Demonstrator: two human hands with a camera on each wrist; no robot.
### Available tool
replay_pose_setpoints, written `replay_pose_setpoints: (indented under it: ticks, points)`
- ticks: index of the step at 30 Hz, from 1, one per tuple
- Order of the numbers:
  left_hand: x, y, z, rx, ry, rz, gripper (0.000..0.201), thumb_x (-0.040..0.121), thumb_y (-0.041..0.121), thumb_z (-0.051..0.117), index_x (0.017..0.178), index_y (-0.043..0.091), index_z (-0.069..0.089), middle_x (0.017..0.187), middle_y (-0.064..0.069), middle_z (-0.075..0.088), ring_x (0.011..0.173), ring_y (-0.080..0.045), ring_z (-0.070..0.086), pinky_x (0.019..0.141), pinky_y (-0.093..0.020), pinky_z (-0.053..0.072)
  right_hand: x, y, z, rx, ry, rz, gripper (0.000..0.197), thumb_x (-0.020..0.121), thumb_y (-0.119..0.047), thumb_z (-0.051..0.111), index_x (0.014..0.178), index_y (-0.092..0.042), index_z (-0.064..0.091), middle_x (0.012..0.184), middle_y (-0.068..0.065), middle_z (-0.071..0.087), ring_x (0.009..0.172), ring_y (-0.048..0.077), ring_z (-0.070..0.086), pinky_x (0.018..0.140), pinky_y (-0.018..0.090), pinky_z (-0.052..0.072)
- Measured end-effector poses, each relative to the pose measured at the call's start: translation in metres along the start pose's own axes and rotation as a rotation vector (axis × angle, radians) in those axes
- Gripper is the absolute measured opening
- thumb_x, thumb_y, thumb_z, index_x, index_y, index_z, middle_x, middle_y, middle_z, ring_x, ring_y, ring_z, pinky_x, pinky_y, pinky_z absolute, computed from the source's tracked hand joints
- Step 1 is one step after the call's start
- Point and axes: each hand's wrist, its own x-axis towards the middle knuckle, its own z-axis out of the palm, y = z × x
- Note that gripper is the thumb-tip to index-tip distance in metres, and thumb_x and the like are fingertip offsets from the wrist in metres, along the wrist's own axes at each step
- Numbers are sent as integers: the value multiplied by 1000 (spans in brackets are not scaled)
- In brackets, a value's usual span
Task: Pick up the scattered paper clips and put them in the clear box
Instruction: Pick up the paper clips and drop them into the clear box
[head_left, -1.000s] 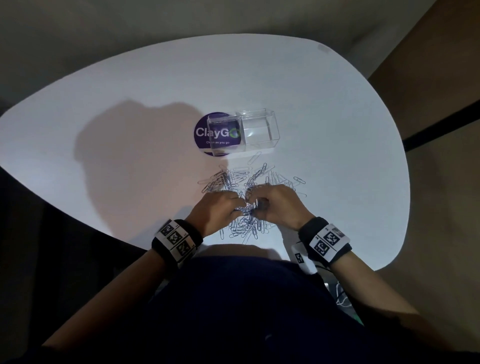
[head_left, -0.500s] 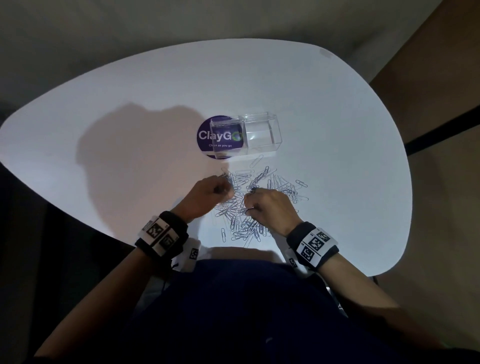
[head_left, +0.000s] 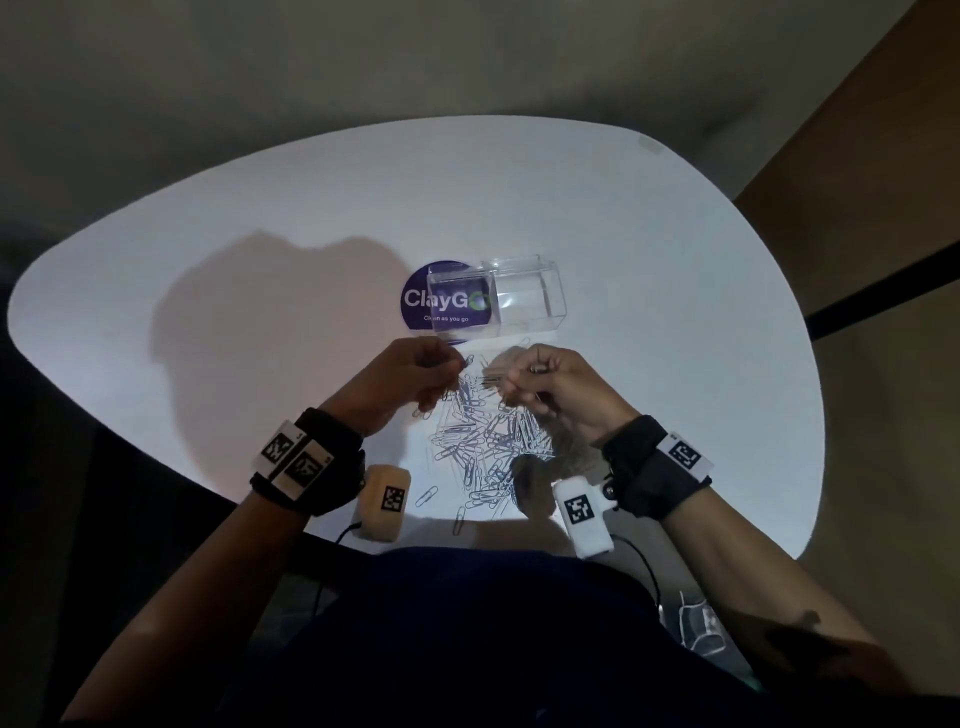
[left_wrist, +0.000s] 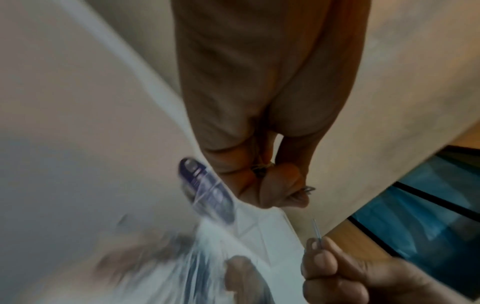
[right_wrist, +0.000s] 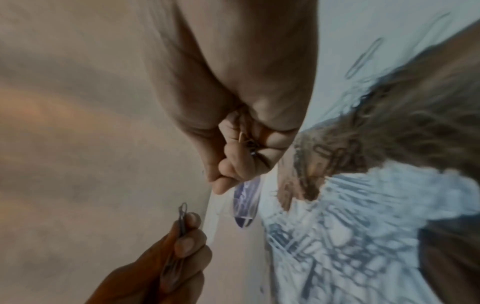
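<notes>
Above wire paper clips: left hand, right hand fingers pinching clips; clear box beyond.

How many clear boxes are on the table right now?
1. The clear box stands on the white table just beyond the paper clips, partly over the purple ClayGo sticker. It looks empty; none other shows.

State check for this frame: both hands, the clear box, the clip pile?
left hand: raised off the table, fingers curled, pinching paper clips.
right hand: raised, fingers curled round paper clips.
clear box: open-topped, upright on the table, partly over a purple sticker; looks empty.
paper clip pile: still spread on the white table, below the hands.
</notes>
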Motion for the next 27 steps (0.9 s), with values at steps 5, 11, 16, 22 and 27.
replay_pose_setpoints:
  ticks: [5,11,16,22,27]
  points:
    - [40,41,-16,423,273,87,4,88,6,62,84,3,62,65,-5,60,47,-9,48,52,-21,40,33,-47,11,16,23,31,19,94,9,54,111,1,58,70,8,69,47,9,54,41,18,41]
    - [79,54,-18,869,248,195,24,75,14,54,78,-5,68,82,-24,70,78,-37,65,67,-29,37,70,-84,21,-220,111,122,11,89,-1,55,83,-2,64,67,10,58,51,15,47,43,19,42]
    - [83,53,-17,874,179,169,17,74,-9,58,85,-8,72,91,-24,71,85,-36,66,71,-30,44,92,-94,29,-538,189,115,6,83,4,64,79,5,68,60,15,60,43,17,53,44,24,44]
    - [59,62,-28,650,399,89,26,81,-2,51,94,7,71,93,-11,72,91,-28,67,87,-38,54,109,-85,43,-756,120,50,15,84,-1,48,85,0,62,86,21,68,75,28,62,69,38,50]
    - [26,40,-27,613,482,190,30,73,-9,49,84,9,70,77,-2,69,75,-20,66,77,-32,55,100,-85,46,-823,43,38,22,87,0,56,105,-12,62,92,1,58,81,18,52,64,25,41]
